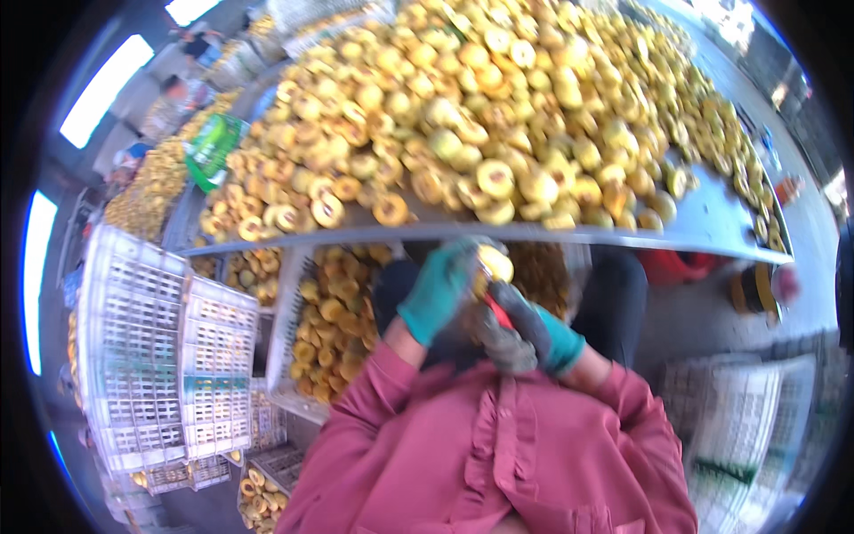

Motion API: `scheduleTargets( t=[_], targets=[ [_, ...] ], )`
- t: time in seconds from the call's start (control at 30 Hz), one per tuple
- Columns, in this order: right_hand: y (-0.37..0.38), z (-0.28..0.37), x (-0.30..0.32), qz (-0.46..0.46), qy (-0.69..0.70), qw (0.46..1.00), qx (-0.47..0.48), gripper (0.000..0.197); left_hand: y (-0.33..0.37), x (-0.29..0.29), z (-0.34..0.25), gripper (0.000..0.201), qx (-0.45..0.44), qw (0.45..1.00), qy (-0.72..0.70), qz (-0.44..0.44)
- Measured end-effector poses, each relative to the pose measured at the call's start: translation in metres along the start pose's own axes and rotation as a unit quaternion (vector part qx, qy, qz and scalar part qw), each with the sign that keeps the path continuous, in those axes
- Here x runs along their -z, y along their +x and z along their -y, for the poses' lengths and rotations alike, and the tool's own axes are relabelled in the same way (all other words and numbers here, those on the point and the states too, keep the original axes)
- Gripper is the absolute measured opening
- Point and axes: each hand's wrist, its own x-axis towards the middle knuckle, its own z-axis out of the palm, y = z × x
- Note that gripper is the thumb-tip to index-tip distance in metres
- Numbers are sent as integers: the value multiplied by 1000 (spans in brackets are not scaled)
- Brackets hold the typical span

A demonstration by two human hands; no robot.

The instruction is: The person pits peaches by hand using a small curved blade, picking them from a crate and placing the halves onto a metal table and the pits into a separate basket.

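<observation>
In front of my body, just below the table edge, my left hand [450, 278], in a teal glove with grey coating, is closed around a yellow peach [495, 263]. My right hand [519, 336], gloved the same way, grips a small tool with a red handle [499, 312] close against the fruit. Fingers and blur hide the tool's working end, so its kind does not show. Beyond my hands, a large heap of halved yellow peaches [480, 116], many with dark pit hollows, covers the metal table [707, 209].
Below the table at left stands a crate of peach pieces [334, 329]. White plastic crates [138, 347] are stacked further left, others [747, 418] at right. A green bag [213, 147] lies by the heap. Other people [169, 107] are at the far left. Something red [680, 267] sits under the table.
</observation>
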Motion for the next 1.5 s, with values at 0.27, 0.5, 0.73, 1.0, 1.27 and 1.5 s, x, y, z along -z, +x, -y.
scheduleTargets(
  t=[0.27,0.5,0.73,1.0,1.27,1.5],
  targets=[
    [-4,7,-13,-174,-351,914,107,35,0,6,11,31,152,949,-275,-22],
    [-15,4,25,-307,-323,889,108,31,-36,91,-4,37,86,946,-253,-184],
    [-20,-13,97,-285,-670,649,221,23,-154,255,42,42,116,810,413,-399],
    [0,-5,77,-463,-330,821,58,26,-264,254,185,76,547,569,527,-315],
    [16,-5,70,-398,-297,866,55,27,-260,297,154,41,438,627,584,-272],
    [10,-4,64,-317,-344,880,83,27,-42,181,-12,33,-111,785,542,-278]
  ],
)
